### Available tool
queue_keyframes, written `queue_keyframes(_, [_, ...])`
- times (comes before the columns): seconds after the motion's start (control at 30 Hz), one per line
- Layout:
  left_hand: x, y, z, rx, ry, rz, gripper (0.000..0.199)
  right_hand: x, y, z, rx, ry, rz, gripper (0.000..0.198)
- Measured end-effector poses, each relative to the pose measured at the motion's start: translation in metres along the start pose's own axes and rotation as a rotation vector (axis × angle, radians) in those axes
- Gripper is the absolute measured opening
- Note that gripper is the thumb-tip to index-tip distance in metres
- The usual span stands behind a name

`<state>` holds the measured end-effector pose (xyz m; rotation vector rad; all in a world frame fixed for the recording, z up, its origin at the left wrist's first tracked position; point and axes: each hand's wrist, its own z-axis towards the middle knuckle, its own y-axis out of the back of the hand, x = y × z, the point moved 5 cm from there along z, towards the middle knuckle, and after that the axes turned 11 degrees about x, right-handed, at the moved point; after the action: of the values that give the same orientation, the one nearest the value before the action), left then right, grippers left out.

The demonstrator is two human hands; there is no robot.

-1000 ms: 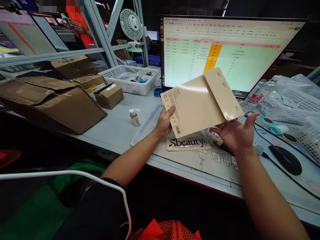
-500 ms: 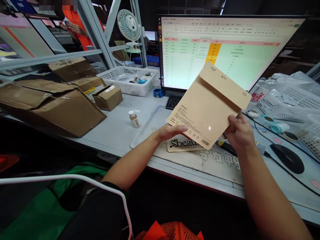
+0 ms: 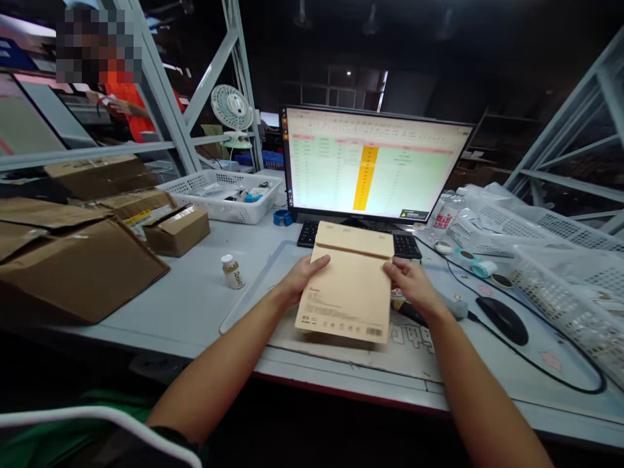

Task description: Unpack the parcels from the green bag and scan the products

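Observation:
A flat tan cardboard envelope with a folded flap at its far end is held over the desk mat. Small print and a barcode run along its near edge. My left hand grips its left edge, thumb on top. On the right edge, my right hand pinches it near the flap, fingers partly hidden. Whatever lies beneath the envelope is covered. To the left stands a small bottle with a white cap and printed label. Beside my right wrist lies a dark handheld tool with a yellow part, partly hidden.
A monitor shows a spreadsheet above a black keyboard. Cardboard boxes and a white basket occupy the left. A black mouse, cables and plastic baskets fill the right. A person in orange stands behind the frame.
The envelope has turned upright and come lower over the mat, its flap now pointing away from me. My left hand has shifted up its left edge. The view has tilted upward.

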<state>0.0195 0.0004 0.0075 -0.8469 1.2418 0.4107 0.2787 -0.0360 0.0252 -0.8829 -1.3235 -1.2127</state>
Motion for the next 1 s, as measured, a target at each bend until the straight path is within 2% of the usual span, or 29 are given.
queue_keyframes(0.07, [-0.001, 0.009, 0.003, -0.140, -0.045, 0.047, 0.073, 0.000, 0.013, 0.000, -0.062, -0.018, -0.173, 0.065])
queue_keyframes(0.13, [0.000, 0.017, 0.005, -0.216, -0.018, 0.157, 0.063, 0.005, 0.045, -0.007, -0.225, 0.026, -0.331, 0.067])
queue_keyframes(0.23, [0.006, 0.027, 0.008, -0.299, 0.138, 0.445, 0.046, 0.008, 0.114, -0.038, -0.459, 0.110, -0.695, 0.059])
queue_keyframes(0.3, [0.010, 0.033, 0.009, -0.345, 0.214, 0.605, 0.048, -0.002, 0.164, -0.069, -0.554, 0.093, -0.951, 0.055])
queue_keyframes(0.4, [0.011, 0.040, 0.009, -0.400, 0.267, 0.786, 0.062, -0.037, 0.222, -0.114, -0.540, 0.055, -1.200, 0.052])
queue_keyframes(0.47, [0.009, 0.043, 0.007, -0.421, 0.308, 0.922, 0.069, -0.064, 0.246, -0.137, -0.509, 0.002, -1.295, 0.055])
queue_keyframes(0.6, [0.006, 0.042, 0.003, -0.396, 0.401, 1.116, 0.073, -0.107, 0.262, -0.158, -0.500, -0.104, -1.309, 0.063])
queue_keyframes(0.8, [0.001, 0.044, -0.002, -0.281, 0.608, 1.443, 0.071, -0.127, 0.258, -0.158, -0.451, -0.059, -1.203, 0.062])
queue_keyframes(0.9, [-0.011, 0.045, -0.002, -0.342, 0.641, 1.583, 0.071, -0.129, 0.258, -0.161, -0.508, -0.089, -1.180, 0.059])
queue_keyframes(1.0, [-0.027, 0.033, 0.011, -0.411, 0.570, 1.666, 0.070, -0.129, 0.256, -0.162, -0.540, -0.119, -1.181, 0.057])
